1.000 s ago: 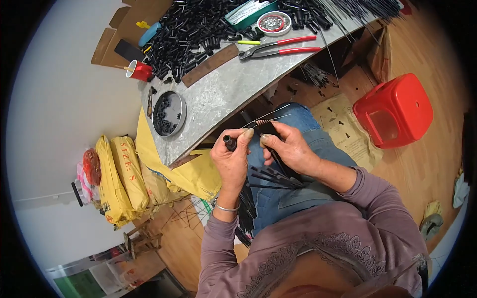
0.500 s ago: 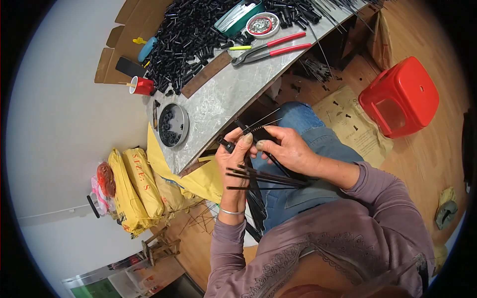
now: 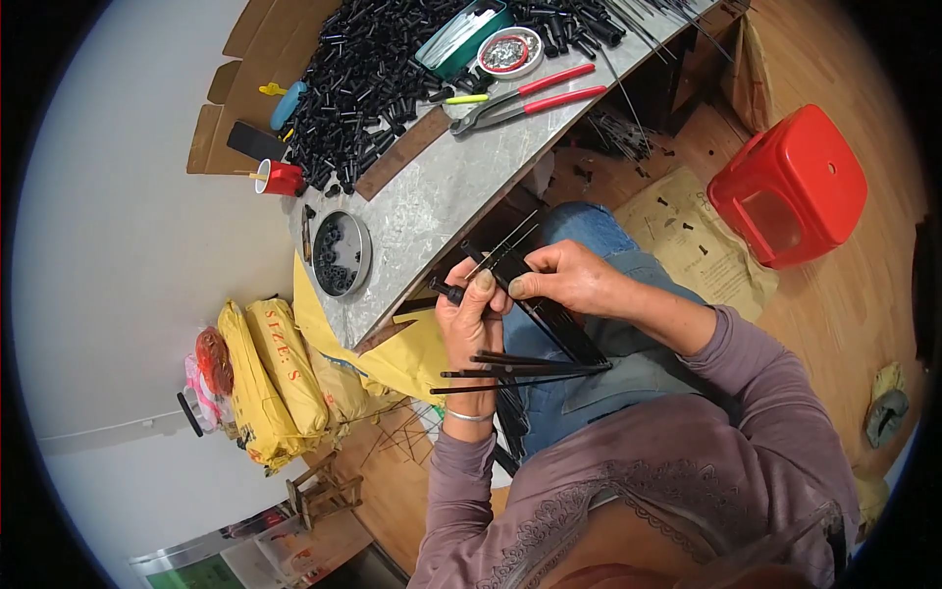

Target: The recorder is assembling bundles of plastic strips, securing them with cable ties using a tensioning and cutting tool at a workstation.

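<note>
My left hand (image 3: 473, 302) is closed around a short black plastic fitting (image 3: 449, 291) that pokes out beside its thumb. Thin metal rods (image 3: 520, 232) stick out past the thumb and fingertips of this hand. My right hand (image 3: 577, 279) is close by on the right, thumb and forefinger pinched together; what lies between them is too small to make out. Long black rods (image 3: 564, 332) rest over my lap beneath both hands. Several more black rods (image 3: 471, 375) fan out across my left wrist.
On the grey table (image 3: 407, 211) lie a heap of black plastic parts (image 3: 353, 98), red-handled pliers (image 3: 530, 98), a round tin (image 3: 341, 253) of small black pieces and a red cup (image 3: 280, 178). A red stool (image 3: 790, 187) stands at right, yellow sacks (image 3: 260, 378) at left.
The thin rods now point more steeply up beside my left thumb, and the spring seen near my fingertips no longer shows clearly. My right hand has shifted slightly; the fanned black rods have tilted.
</note>
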A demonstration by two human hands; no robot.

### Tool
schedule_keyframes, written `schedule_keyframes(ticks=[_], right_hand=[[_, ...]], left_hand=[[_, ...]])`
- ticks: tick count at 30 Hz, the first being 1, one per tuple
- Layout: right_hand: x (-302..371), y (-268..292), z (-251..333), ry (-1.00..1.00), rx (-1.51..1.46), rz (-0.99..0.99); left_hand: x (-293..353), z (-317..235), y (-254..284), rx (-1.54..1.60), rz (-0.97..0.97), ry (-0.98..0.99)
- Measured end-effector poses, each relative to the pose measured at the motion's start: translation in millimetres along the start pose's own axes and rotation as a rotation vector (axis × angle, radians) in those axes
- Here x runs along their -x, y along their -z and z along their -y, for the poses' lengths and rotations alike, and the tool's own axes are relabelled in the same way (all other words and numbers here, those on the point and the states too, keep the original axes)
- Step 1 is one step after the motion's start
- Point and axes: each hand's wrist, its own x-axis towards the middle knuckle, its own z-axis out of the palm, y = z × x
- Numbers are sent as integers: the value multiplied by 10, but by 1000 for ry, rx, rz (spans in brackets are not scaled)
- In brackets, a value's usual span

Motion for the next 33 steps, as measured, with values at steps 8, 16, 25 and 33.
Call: schedule_keyframes(ticks=[8,16,25,33], right_hand=[[-18,-162,-146,149,-22,-123],[10,-68,-57,172,-112,12],[95,-49,25,109,-40,3],[109,-47,46,147,45,-28]], left_hand=[[0,42,-6,31,33,-31],[25,25,-60,2,22,-23],[-8,58,-34,82,114,-55],[-10,90,-53,21,32,-46]])
